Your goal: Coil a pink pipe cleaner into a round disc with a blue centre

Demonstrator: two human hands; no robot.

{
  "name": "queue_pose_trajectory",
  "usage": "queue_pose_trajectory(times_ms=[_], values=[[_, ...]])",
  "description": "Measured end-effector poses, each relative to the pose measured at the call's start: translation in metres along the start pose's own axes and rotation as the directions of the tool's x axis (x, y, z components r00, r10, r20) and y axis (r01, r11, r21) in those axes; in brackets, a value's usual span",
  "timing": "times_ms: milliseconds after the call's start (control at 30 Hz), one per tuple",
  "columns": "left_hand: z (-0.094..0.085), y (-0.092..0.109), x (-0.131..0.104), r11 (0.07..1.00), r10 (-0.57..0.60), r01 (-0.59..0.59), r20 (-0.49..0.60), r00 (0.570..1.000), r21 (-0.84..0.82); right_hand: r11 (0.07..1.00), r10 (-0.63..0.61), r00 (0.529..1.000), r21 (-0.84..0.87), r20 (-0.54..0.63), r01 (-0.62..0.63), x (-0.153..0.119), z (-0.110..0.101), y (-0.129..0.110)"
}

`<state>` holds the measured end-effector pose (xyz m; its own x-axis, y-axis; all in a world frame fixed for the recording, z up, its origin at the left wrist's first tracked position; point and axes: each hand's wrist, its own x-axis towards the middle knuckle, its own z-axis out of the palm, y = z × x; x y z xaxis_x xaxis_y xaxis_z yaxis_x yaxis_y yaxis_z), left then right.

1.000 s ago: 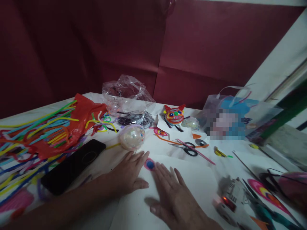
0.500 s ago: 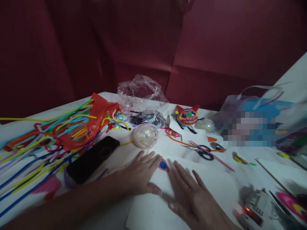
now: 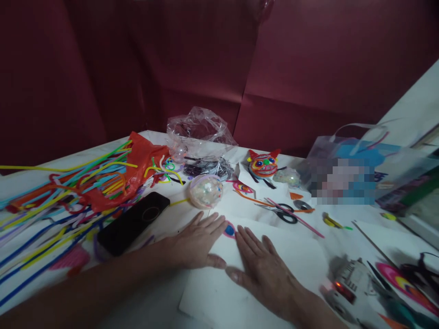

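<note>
A sheet of white paper (image 3: 219,292) lies on the table below both hands. My left hand (image 3: 199,241) is spread, palm down, with nothing in it; its fingertips reach the left side of a small pink-rimmed shape with a blue centre (image 3: 229,229). To the right of that shape, my right hand (image 3: 261,261) rests palm down with its fingers stretched out, holding nothing. The two thumbs point toward each other, a small gap apart. Just beyond my left hand sits a clear round ball (image 3: 206,192) with coloured specks.
Left are a black phone (image 3: 133,223) and many coloured pipe cleaners (image 3: 65,201) with a red bag (image 3: 137,169). Beyond lie black-handled scissors (image 3: 286,213) and a red-eared face craft (image 3: 264,163). A glue gun (image 3: 348,285) with a red light is at lower right.
My right hand has moved left, closer to the blue-centred shape and to my left hand. The view has shifted slightly, so the right-side objects appear further left.
</note>
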<state>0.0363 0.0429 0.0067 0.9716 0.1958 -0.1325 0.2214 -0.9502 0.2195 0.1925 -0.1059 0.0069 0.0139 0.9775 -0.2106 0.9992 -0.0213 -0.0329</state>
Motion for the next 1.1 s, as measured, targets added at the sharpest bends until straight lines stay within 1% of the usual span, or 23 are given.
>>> queue_pose_trajectory(times_ms=[100, 167, 233, 300, 400, 567, 767, 933, 1033, 1100], values=[[-0.010, 0.004, 0.000, 0.999, -0.028, 0.030, 0.040, 0.999, -0.036, 0.999, 0.030, 1.000, 0.019, -0.010, -0.029, -0.001, -0.008, 0.000], [-0.016, 0.005, 0.001, 0.998, -0.054, 0.055, 0.026, 0.998, -0.040, 0.999, 0.047, 0.999, 0.022, -0.022, -0.046, 0.003, -0.013, 0.000], [-0.017, 0.004, 0.003, 0.998, -0.063, 0.063, 0.001, 0.998, -0.027, 0.999, 0.047, 0.999, 0.027, -0.021, -0.047, 0.008, -0.015, -0.001], [-0.015, 0.002, 0.003, 0.998, -0.054, 0.054, -0.002, 0.999, -0.019, 0.999, 0.032, 0.999, 0.034, -0.008, -0.032, 0.014, -0.014, -0.001], [-0.008, -0.002, 0.002, 0.999, -0.031, 0.032, 0.009, 0.999, -0.020, 0.999, 0.007, 1.000, 0.038, -0.003, -0.007, 0.019, -0.007, -0.001], [0.000, -0.006, 0.002, 1.000, -0.016, 0.016, -0.014, 1.000, -0.005, 0.998, -0.025, 0.998, 0.051, -0.063, 0.029, 0.019, 0.005, 0.004], [0.000, -0.005, 0.001, 1.000, -0.030, 0.030, -0.029, 0.999, 0.003, 0.991, -0.048, 0.993, 0.120, -0.104, 0.060, 0.013, 0.006, 0.013], [0.002, -0.003, -0.002, 1.000, -0.020, 0.020, -0.024, 1.000, 0.001, 0.989, -0.080, 0.992, 0.115, -0.095, 0.090, 0.011, 0.013, 0.009], [-0.001, -0.001, -0.002, 0.999, -0.030, 0.030, -0.002, 1.000, -0.014, 0.990, -0.077, 0.993, 0.113, -0.087, 0.087, 0.010, 0.016, 0.010], [-0.005, 0.001, -0.002, 0.999, -0.041, 0.041, -0.008, 0.999, -0.020, 0.989, -0.079, 0.994, 0.121, -0.082, 0.088, 0.009, 0.014, 0.013]])
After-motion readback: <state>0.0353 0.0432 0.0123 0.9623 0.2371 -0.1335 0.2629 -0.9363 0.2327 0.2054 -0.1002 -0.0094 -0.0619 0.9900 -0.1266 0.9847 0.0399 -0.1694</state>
